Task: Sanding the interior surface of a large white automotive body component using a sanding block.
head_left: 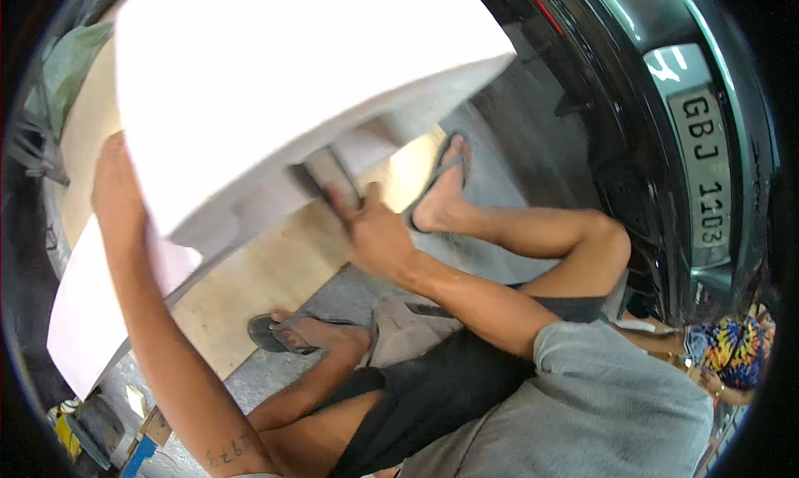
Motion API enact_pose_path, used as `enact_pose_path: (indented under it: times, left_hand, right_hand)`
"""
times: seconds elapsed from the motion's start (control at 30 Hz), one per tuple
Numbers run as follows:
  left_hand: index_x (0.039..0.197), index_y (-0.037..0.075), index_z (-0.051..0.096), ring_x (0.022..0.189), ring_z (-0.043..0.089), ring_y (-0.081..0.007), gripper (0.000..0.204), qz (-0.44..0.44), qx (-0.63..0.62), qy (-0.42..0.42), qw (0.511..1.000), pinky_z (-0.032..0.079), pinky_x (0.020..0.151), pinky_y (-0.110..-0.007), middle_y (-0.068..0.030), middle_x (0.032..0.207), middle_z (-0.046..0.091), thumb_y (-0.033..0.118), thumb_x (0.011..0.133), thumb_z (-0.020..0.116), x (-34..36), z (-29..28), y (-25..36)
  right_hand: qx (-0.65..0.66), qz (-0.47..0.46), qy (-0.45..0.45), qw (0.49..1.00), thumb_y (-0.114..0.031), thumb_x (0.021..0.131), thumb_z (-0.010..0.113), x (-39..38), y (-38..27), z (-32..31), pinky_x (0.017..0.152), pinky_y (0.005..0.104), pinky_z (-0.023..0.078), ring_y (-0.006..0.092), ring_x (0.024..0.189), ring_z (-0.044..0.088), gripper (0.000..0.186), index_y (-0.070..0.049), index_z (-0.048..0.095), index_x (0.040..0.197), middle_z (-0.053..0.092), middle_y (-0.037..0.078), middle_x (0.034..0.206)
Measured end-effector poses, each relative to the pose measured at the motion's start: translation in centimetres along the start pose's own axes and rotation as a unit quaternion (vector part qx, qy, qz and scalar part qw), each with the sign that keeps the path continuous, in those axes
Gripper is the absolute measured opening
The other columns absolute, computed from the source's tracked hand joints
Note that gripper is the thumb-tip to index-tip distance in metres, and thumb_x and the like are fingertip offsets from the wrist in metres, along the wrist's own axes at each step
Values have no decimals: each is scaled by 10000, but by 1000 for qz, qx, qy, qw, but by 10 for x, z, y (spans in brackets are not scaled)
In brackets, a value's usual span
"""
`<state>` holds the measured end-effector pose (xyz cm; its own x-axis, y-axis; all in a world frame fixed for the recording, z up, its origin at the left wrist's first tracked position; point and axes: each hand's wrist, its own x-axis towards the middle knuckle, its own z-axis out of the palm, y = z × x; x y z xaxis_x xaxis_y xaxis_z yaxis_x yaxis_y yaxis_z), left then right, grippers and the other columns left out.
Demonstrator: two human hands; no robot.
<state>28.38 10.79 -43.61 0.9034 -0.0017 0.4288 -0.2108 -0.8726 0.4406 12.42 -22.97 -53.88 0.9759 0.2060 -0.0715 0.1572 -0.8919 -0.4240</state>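
Note:
A large white curved panel [300,78], its surface washed out by glare, fills the upper part of the view. At its left edge my left hand [118,186] grips the side, with part of the fingers hidden. My right hand [381,238] is closed around a flat rectangular block [334,171], grey with dark edges, and holds it at the panel's shaded lower edge. Whether the block touches the panel, I cannot tell.
Tan board [266,270] lies on the grey floor beneath the panel. A dark car [620,145] stands close on the right. A white piece [91,303] sits at the lower left, near a green plastic sheet [75,66]. Another person [732,349] is at far right.

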Motion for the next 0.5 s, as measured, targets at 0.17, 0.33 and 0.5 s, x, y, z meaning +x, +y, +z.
enact_pose_path:
  times: [0.17,0.33,0.5]
  left_hand:
    - [1175,5,669,1119,647,-346,455,-124,22,-47,991,468,964,-399,-193,1158,699,392,993,515,3,-11,42]
    - [1162,-22,670,1121,642,-371,454,-126,56,-90,986,482,952,-417,-228,1167,693,360,996,489,3,-10,34]
    - [1104,-97,655,1061,643,-460,425,-130,74,-120,981,519,909,-488,-305,1102,687,258,1008,441,7,-13,64]
  right_hand:
    - [47,160,45,985,-177,918,638,1,8,-21,704,497,560,439,789,640,648,-173,455,1540,466,280,1051]
    - [9,-4,9,1000,-143,905,618,-4,14,-14,651,499,566,441,703,629,670,-171,438,1550,458,277,1022]
    - [22,71,27,997,-134,899,607,-1,16,-6,647,512,555,439,729,639,643,-171,468,1526,477,294,1008]
